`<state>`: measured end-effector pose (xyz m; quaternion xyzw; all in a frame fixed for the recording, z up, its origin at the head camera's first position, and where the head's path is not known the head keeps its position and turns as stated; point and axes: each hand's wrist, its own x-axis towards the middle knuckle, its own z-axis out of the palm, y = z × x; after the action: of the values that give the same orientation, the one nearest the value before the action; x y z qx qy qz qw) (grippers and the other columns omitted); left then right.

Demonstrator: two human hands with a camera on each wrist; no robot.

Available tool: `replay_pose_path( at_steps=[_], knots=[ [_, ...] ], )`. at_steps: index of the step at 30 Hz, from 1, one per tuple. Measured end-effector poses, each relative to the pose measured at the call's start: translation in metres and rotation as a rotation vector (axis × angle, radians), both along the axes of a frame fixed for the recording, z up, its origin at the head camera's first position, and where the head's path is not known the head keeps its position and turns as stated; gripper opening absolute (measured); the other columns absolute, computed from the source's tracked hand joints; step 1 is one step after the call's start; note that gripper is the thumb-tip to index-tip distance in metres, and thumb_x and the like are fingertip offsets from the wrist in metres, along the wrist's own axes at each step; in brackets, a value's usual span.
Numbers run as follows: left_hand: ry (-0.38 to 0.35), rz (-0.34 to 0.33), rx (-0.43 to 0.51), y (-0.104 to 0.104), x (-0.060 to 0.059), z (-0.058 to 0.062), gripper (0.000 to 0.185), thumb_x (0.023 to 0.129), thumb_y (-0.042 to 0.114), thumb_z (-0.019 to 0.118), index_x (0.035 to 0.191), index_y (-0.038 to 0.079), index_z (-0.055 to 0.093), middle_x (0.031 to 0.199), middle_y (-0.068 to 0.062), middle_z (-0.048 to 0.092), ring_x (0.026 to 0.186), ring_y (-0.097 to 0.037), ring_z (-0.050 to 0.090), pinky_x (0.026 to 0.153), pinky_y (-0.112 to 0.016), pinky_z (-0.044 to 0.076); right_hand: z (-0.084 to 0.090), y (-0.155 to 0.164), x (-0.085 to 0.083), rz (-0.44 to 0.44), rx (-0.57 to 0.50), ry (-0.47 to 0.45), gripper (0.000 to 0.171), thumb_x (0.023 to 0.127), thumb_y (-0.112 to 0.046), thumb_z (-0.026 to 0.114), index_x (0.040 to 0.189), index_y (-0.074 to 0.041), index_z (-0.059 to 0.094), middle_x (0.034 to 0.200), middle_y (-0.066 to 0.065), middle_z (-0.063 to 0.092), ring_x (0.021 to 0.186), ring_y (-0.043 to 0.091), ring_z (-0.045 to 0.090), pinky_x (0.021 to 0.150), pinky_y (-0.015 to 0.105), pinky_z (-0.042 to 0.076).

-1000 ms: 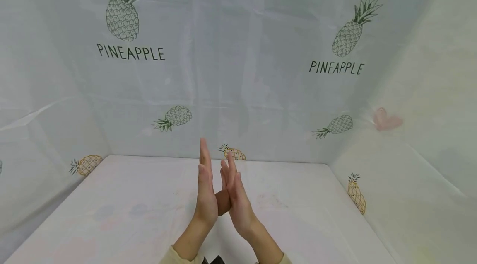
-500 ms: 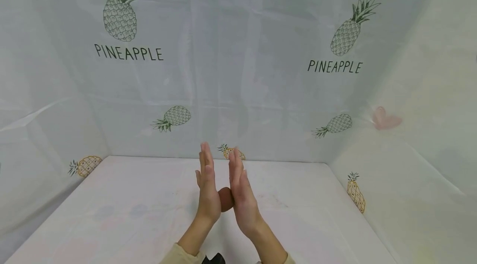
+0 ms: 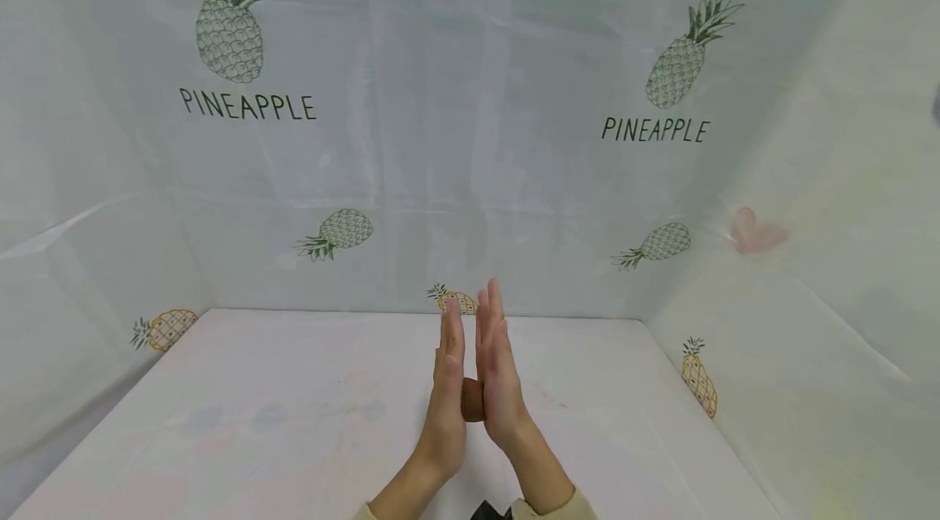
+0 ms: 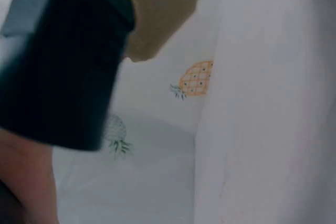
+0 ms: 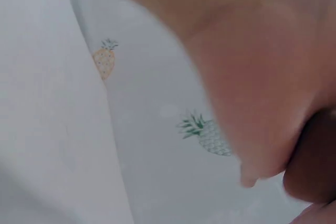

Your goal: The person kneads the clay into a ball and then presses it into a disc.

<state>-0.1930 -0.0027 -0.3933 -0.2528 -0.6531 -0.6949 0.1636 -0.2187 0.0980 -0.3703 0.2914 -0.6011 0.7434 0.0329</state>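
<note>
In the head view, a smooth brown lump [image 3: 473, 400], like clay or dough, sits between the two palms above the table. My left hand [image 3: 445, 410] presses it from the left, fingers straight and pointing up and away. From the other side my right hand [image 3: 502, 389] presses it with straight fingers, their tips slightly higher in view than the left ones. The right wrist view has the lump [image 5: 312, 163] at its right edge, against the palm of the right hand [image 5: 257, 87]. Only a strip of the left hand [image 4: 26, 177] appears in the left wrist view; the lump is hidden there.
Under the hands lies a white table [image 3: 294, 422] with faint coloured stains. A pale pineapple-print sheet [image 3: 441, 136] hangs behind it and along the sides. A dark blurred object [image 4: 68, 66] and a beige sleeve [image 4: 163, 9] block part of the left wrist view.
Both hands and the lump have shifted right in the head view. The palms slid against each other: left fingertips were higher a second ago, right ones are now. The backdrop shifted slightly left.
</note>
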Motion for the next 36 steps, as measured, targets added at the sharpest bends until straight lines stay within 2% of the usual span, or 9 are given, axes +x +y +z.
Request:
replay_pose_path(
  at_steps=[4,7,11,16,20,23,27,31,36],
  knots=[
    [-0.026,-0.018,0.052,-0.005,0.004,0.005,0.058,0.112,0.046,0.003,0.17,0.041,-0.002,0.176,0.02,-0.009,0.163,-0.011,-0.014,0.122,-0.068,-0.017,-0.006,-0.007,-0.004,-0.03,0.039,-0.001,0.06,0.114,-0.053,0.004,0.171,-0.037,-0.006,0.177,-0.013,-0.002,0.164,0.012,-0.005,0.13,0.057,-0.007],
    [-0.048,-0.014,0.081,-0.011,0.003,0.008,0.057,0.111,0.05,0.002,0.169,0.046,-0.001,0.176,0.022,-0.008,0.162,-0.011,-0.014,0.123,-0.069,-0.015,-0.01,-0.012,-0.004,-0.019,0.101,-0.003,0.06,0.112,-0.057,0.001,0.17,-0.041,-0.007,0.176,-0.016,-0.005,0.164,0.01,-0.006,0.13,0.058,-0.008],
    [-0.054,0.008,0.112,-0.02,-0.003,0.011,0.059,0.11,0.056,0.003,0.168,0.049,-0.002,0.175,0.023,-0.011,0.161,-0.012,-0.018,0.123,-0.07,-0.014,-0.013,-0.019,-0.001,0.056,0.164,-0.026,0.057,0.111,-0.059,-0.002,0.167,-0.049,-0.006,0.176,-0.017,-0.008,0.164,0.012,-0.009,0.129,0.058,-0.008],
    [-0.071,0.026,0.162,-0.033,-0.017,0.01,0.06,0.108,0.065,0.008,0.166,0.056,-0.003,0.171,0.03,-0.017,0.159,-0.008,-0.024,0.123,-0.069,-0.014,-0.015,-0.025,0.005,0.114,0.188,-0.025,0.055,0.112,-0.057,-0.004,0.166,-0.05,-0.005,0.175,-0.023,-0.007,0.164,0.014,-0.006,0.131,0.053,-0.005],
    [-0.059,0.089,0.144,-0.038,-0.025,0.007,0.059,0.108,0.063,0.011,0.165,0.055,-0.002,0.172,0.029,-0.016,0.158,-0.008,-0.026,0.121,-0.066,-0.021,-0.013,-0.027,0.01,0.112,0.183,0.001,0.056,0.112,-0.054,-0.005,0.167,-0.047,-0.005,0.174,-0.026,-0.009,0.163,0.011,-0.01,0.129,0.058,-0.009],
    [-0.024,0.168,0.101,-0.039,-0.029,0.005,0.061,0.11,0.055,0.012,0.169,0.046,-0.002,0.174,0.023,-0.012,0.16,-0.008,-0.021,0.121,-0.062,-0.025,-0.009,-0.026,0.014,0.113,0.176,0.026,0.058,0.112,-0.053,-0.006,0.169,-0.041,-0.008,0.175,-0.022,-0.011,0.162,0.008,-0.015,0.127,0.062,-0.012],
    [-0.009,0.226,0.056,-0.038,-0.031,0.002,0.062,0.111,0.047,0.012,0.171,0.037,-0.002,0.176,0.018,-0.008,0.162,-0.007,-0.013,0.123,-0.058,-0.023,-0.004,-0.023,0.018,0.105,0.168,0.053,0.058,0.112,-0.051,-0.007,0.169,-0.04,-0.009,0.176,-0.018,-0.01,0.161,0.006,-0.016,0.126,0.062,-0.014],
    [-0.023,0.197,0.017,-0.031,-0.029,-0.002,0.062,0.112,0.047,0.01,0.171,0.035,-0.003,0.178,0.013,-0.008,0.162,-0.009,-0.013,0.123,-0.059,-0.022,0.002,-0.018,0.017,0.096,0.134,0.074,0.057,0.112,-0.051,-0.007,0.168,-0.045,-0.008,0.177,-0.016,-0.008,0.162,0.008,-0.014,0.124,0.064,-0.017],
    [-0.02,0.103,-0.014,-0.018,-0.021,-0.007,0.059,0.112,0.047,0.005,0.17,0.039,-0.005,0.177,0.012,-0.009,0.163,-0.01,-0.012,0.123,-0.06,-0.022,0.006,-0.011,0.013,0.078,0.08,0.071,0.057,0.111,-0.053,-0.006,0.168,-0.046,-0.007,0.177,-0.014,-0.006,0.163,0.01,-0.012,0.125,0.063,-0.016]
  ],
)
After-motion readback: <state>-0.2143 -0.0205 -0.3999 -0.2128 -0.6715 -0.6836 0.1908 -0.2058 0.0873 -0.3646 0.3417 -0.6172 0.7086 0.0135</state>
